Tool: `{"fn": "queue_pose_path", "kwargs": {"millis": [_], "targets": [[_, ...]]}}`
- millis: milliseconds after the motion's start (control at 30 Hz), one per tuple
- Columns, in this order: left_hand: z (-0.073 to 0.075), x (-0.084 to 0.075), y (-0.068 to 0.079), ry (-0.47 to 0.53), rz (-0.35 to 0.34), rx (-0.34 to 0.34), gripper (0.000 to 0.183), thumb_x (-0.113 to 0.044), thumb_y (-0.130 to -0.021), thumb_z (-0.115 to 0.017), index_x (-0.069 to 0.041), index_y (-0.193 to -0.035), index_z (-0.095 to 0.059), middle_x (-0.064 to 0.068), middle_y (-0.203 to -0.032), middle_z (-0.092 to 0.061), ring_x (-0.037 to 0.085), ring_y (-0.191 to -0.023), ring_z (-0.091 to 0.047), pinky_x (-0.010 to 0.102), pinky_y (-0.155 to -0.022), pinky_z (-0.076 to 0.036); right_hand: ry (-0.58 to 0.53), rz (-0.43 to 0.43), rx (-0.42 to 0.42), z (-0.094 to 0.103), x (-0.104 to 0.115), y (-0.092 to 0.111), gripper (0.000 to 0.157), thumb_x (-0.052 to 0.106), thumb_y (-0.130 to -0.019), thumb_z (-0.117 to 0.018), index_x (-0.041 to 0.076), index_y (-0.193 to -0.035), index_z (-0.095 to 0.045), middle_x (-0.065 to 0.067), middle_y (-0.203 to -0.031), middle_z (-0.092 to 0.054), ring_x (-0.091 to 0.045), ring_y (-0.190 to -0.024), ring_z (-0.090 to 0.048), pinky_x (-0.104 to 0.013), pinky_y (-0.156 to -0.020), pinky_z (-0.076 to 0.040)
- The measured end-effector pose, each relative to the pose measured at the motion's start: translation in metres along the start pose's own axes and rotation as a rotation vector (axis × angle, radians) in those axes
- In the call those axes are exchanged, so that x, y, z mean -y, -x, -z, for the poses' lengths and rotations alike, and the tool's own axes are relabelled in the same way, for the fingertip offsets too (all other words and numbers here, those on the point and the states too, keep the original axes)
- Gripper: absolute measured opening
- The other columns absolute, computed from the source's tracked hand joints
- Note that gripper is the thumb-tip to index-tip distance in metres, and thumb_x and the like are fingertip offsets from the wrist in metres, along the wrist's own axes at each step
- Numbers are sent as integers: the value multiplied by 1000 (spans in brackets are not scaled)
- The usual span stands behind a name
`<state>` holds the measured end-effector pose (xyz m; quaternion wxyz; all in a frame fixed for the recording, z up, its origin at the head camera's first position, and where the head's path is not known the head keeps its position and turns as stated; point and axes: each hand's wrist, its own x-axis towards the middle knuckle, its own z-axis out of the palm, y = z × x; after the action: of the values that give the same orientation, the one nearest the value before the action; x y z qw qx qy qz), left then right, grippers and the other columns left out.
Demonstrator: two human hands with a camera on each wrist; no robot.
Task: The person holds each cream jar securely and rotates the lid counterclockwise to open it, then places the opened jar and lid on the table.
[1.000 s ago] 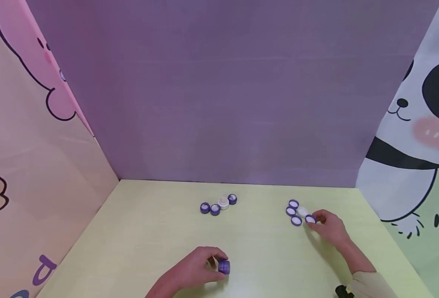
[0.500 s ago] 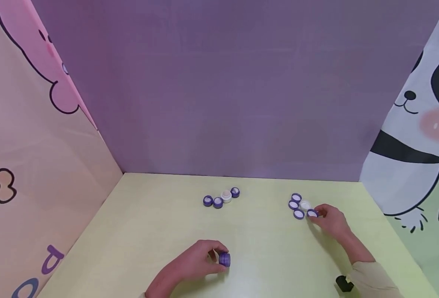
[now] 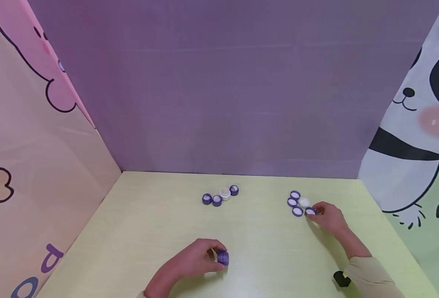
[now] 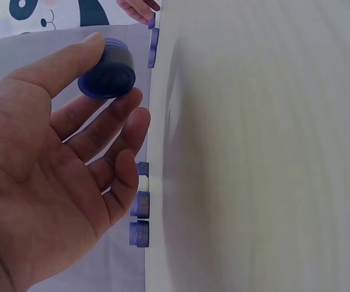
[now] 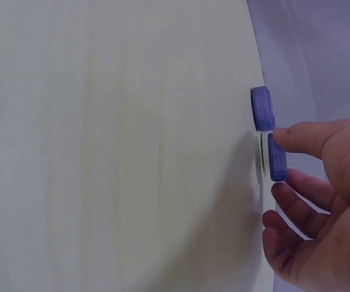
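Observation:
Near the front of the table, my left hand (image 3: 197, 258) pinches a small purple jar (image 3: 223, 258) between thumb and fingertips. The jar lies on its side in the grip, raised off the table, its dark base facing the camera in the left wrist view. At the right, my right hand (image 3: 331, 218) pinches the edge of a round purple lid (image 3: 310, 211) with a white inside. In the right wrist view a narrow gap shows beneath that lid (image 5: 277, 157). Close beside it lie several purple-rimmed lids (image 3: 297, 211) and a white lid (image 3: 303, 202).
Toward the back middle stand several small purple jars (image 3: 217, 200) with a white jar (image 3: 225, 194) among them. A black object (image 3: 341, 279) sits beside the right sleeve. The pale table (image 3: 160, 215) is enclosed by a purple back panel (image 3: 227, 91) and printed side panels.
The head view has tilted down slightly, then settled. Both hands keep their grips on the jar and the lid, with hardly any movement against the table.

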<state>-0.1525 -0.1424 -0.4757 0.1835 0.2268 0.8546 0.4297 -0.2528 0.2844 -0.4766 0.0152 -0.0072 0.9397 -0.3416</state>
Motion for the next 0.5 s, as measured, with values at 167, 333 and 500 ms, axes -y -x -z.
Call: {"fn": "queue_pose_path", "kwargs": {"millis": [167,333,500], "targets": [[0,2,1,3,-18,4,33,-26,-82,-80,-17,-110,-68,-14,-91,-63,13,-85,-58,24,-69,-50,6,-3,3,-1,-1,0,41,21,-83,-74,-9,-108,-60,-21,-99,-64,-33,-87,-58,-32,-64,-47],[0,3,3,-1,-15,1,33,-26,-81,-80,-18,-110,-68,-14,-91,-62,12,-85,-58,24,-70,-50,7,-11,5,-2,-1,-1,40,20,-83,-74,-9,-107,-60,-20,-98,-64,-30,-85,-58,-31,-62,-48],[0,3,6,8,1,8,32,-24,-80,-81,-18,-109,-68,-12,-91,-62,14,-85,-58,25,-66,-51,6,-22,21,-1,0,-2,41,20,-84,-74,-10,-108,-59,-20,-98,-62,-30,-83,-56,-31,-62,-48]]}}
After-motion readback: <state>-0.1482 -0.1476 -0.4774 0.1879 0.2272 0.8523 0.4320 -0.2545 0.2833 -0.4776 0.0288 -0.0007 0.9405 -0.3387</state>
